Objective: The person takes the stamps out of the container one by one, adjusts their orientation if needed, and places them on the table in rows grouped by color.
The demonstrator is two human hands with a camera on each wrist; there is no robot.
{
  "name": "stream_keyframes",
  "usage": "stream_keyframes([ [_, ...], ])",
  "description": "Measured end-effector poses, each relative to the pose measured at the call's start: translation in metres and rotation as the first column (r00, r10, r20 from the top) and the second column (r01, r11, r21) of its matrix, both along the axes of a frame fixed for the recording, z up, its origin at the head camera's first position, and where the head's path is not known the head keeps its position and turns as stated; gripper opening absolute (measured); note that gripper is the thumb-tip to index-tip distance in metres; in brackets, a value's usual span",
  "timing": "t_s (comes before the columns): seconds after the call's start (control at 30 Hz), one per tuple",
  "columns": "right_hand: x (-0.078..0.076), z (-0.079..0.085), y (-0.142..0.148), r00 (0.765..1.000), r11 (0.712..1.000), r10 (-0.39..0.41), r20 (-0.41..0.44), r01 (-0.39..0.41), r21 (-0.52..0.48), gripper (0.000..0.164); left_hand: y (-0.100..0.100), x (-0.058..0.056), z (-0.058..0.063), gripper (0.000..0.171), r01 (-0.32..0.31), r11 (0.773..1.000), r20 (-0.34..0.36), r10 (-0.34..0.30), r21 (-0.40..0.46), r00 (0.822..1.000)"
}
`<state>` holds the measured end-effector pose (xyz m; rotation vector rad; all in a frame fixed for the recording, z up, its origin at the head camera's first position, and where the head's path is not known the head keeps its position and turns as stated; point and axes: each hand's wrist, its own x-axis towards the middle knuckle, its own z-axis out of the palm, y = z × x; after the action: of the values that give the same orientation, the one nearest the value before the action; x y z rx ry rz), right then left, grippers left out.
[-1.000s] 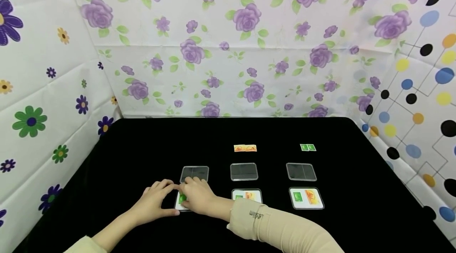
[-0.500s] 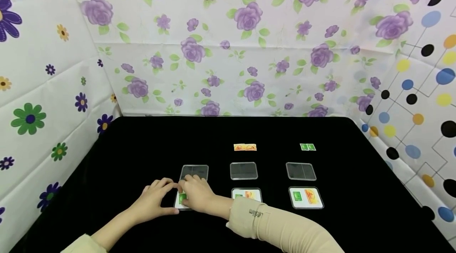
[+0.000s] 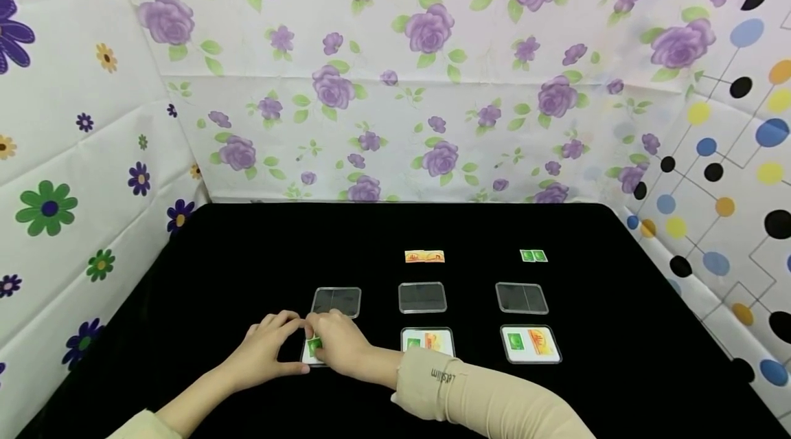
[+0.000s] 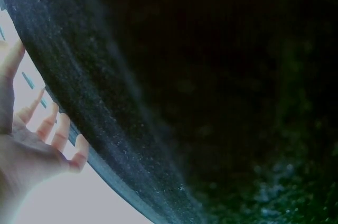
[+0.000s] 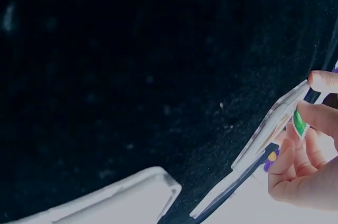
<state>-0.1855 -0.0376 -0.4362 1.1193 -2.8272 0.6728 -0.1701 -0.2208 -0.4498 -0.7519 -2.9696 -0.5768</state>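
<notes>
The right hand bends over a clear-edged flat case with a white insert at the front left, covering most of it. In the right wrist view, its thumb and fingers pinch a small green card, tilted above the case; the same green card shows beside the thumb in the head view. The left hand spans the left side of that case, thumb at the near corner and index finger at the far one. In the left wrist view the left hand has its fingers spread and loosely bent.
Two more white-insert cases, a middle case and a right case, lie in the front row. Behind stand three clear lids: left, middle, right. Orange cards and green cards lie farther back.
The right fingers have drawn back slightly from the left clear lid toward the case. The green card shows more squarely beside the thumb. The left hand stays almost in place.
</notes>
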Motion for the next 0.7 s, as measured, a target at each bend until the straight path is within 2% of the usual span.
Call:
stream_keyframes([
  [0.3, 0.0014, -0.0015, 0.0003, 1.0, 0.994, 0.0, 0.016, 0.002, -0.112, 0.013, 0.0004, 0.0002, -0.0001, 0.064, -0.005, 1.0, -0.013, 0.005, 0.003, 1.0],
  [0.53, 0.0019, -0.0018, 0.0011, 0.995, 0.986, -0.001, 0.101, 0.018, -0.166, 0.014, 0.0007, 0.0006, -0.0002, 0.063, -0.001, 1.0, -0.005, 0.001, -0.002, 1.0],
  [0.7, 0.0028, -0.001, 0.0032, 0.992, 0.982, 0.021, 0.123, 0.002, -0.187, 0.016, 0.001, 0.0015, 0.0012, 0.064, -0.004, 1.0, -0.01, 0.004, 0.002, 1.0],
])
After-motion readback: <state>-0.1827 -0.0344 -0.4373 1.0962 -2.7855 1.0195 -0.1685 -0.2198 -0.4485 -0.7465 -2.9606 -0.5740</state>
